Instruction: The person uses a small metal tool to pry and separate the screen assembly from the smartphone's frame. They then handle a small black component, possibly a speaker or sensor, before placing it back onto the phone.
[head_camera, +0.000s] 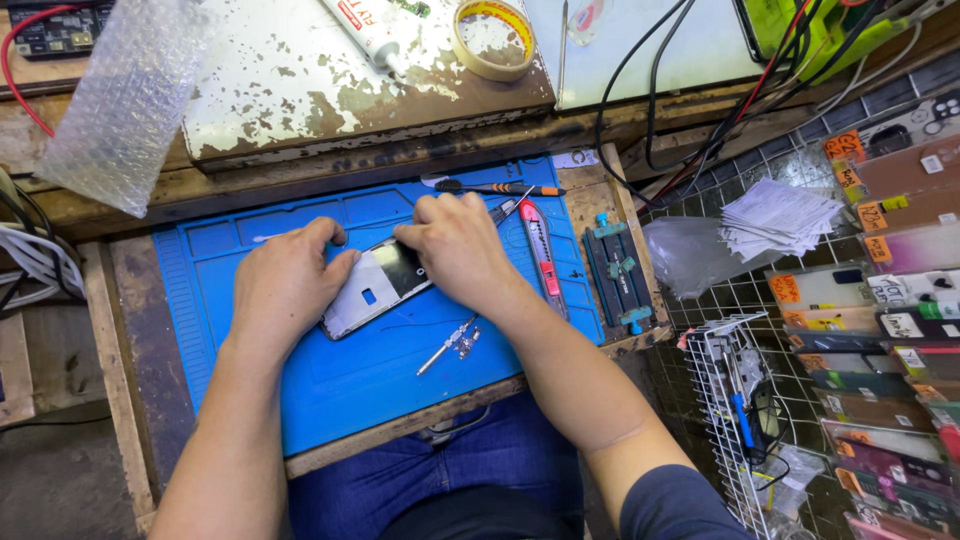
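Note:
An opened phone (373, 285) with a pale inner frame and a dark section lies on a blue work mat (340, 385). My left hand (285, 283) clasps its left end, thumb on the top edge. My right hand (457, 245) presses down on its upper right end, and a thin metal tool tip (512, 205) sticks out past the fingers. Whether the right hand grips that tool is hidden by the fingers.
On the mat lie a small metal tool (452, 344), a red utility knife (541, 255), a black and orange screwdriver (497, 188) and a blue clamp jig (617, 273). A bubble-wrap bag (125, 95), glue tube (367, 30) and tape roll (492, 38) sit behind. Phone cases (885, 330) and a wire rack (735, 400) fill the right.

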